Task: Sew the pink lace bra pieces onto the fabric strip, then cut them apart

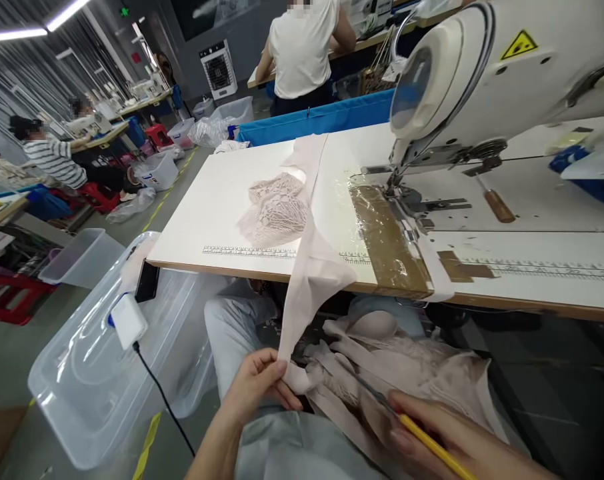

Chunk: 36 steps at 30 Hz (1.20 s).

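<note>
My left hand (257, 390) pinches the lower end of a long beige fabric strip (309, 267) that runs up from my lap over the table edge. My right hand (457, 437) is closed on a thin yellow-handled tool (425, 437) whose metal tip lies over a heap of beige fabric pieces (407, 367) in my lap. A lace piece (275, 210) rests on the white table (217, 207). The white sewing machine (482, 73) stands at the right, above its needle plate.
A clear plastic bin (82, 380) sits at my left with a white charger (128, 321) and black cable on its rim. Beyond the table is a blue cloth bin (322, 117). One person stands at the back; others sit at left benches.
</note>
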Each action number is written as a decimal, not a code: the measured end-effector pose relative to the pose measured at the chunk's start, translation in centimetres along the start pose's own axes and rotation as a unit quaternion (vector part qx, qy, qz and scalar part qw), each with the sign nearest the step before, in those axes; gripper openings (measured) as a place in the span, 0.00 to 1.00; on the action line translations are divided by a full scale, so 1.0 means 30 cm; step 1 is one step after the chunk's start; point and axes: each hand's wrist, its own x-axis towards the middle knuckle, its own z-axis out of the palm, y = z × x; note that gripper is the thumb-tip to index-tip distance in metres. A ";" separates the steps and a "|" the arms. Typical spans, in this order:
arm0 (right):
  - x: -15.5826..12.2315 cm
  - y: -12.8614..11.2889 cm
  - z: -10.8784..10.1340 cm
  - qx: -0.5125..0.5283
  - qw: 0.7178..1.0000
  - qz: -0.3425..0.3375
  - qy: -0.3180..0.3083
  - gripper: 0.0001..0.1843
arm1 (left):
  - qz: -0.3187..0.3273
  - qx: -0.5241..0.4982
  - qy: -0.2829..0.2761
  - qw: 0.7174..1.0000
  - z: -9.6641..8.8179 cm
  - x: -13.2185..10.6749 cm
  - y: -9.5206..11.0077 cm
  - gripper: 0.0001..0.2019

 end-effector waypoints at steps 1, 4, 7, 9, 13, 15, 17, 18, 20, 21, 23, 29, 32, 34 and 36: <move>0.035 -0.016 -0.012 0.012 0.998 -0.008 -0.057 0.18 | -0.001 -0.008 -0.001 1.000 0.001 -0.004 -0.002 0.22; 0.138 -0.067 -0.043 0.007 0.991 -0.024 -0.129 0.20 | -0.015 -0.022 -0.001 1.000 -0.001 -0.017 0.000 0.21; 0.208 -0.100 -0.054 -0.013 0.984 -0.040 -0.172 0.22 | -0.029 -0.022 -0.001 0.999 -0.002 -0.024 0.011 0.21; 0.232 -0.115 -0.051 -0.031 0.982 -0.050 -0.182 0.24 | -0.036 -0.018 -0.001 0.999 -0.002 -0.023 0.017 0.22; 0.246 -0.143 -0.036 -0.088 0.985 -0.055 -0.138 0.22 | -0.040 -0.021 0.004 0.999 -0.004 -0.018 0.018 0.22; 0.248 -0.150 -0.028 -0.110 0.986 -0.056 -0.113 0.22 | -0.039 -0.025 0.008 0.999 -0.007 -0.015 0.015 0.22; 0.247 -0.148 -0.018 -0.122 0.986 -0.060 -0.091 0.23 | -0.038 -0.029 0.011 0.999 -0.010 -0.014 0.012 0.22; 0.247 -0.145 -0.013 -0.125 0.987 -0.062 -0.083 0.23 | -0.036 -0.030 0.012 0.999 -0.011 -0.014 0.011 0.22; 0.245 -0.133 -0.002 -0.126 0.987 -0.066 -0.071 0.24 | -0.032 -0.031 0.009 0.999 -0.013 -0.014 0.009 0.21; 0.244 -0.127 0.003 -0.126 0.987 -0.068 -0.068 0.24 | -0.029 -0.031 0.008 0.999 -0.014 -0.015 0.009 0.21; 0.242 -0.114 0.015 -0.124 0.988 -0.071 -0.065 0.25 | -0.026 -0.032 0.005 0.999 -0.014 -0.016 0.007 0.21; 0.234 -0.100 0.032 -0.126 0.988 -0.068 -0.054 0.25 | -0.028 -0.030 0.011 0.999 -0.013 -0.021 0.004 0.20; 0.236 -0.109 0.028 -0.133 0.988 -0.068 -0.045 0.24 | -0.035 -0.025 0.012 0.999 -0.010 -0.018 0.007 0.21; 0.242 -0.117 0.028 -0.135 0.987 -0.072 -0.038 0.23 | -0.041 -0.022 0.013 0.999 -0.007 -0.015 0.007 0.22; 0.249 -0.122 0.033 -0.133 0.988 -0.072 -0.035 0.23 | -0.049 -0.014 0.013 0.999 -0.004 -0.014 0.002 0.22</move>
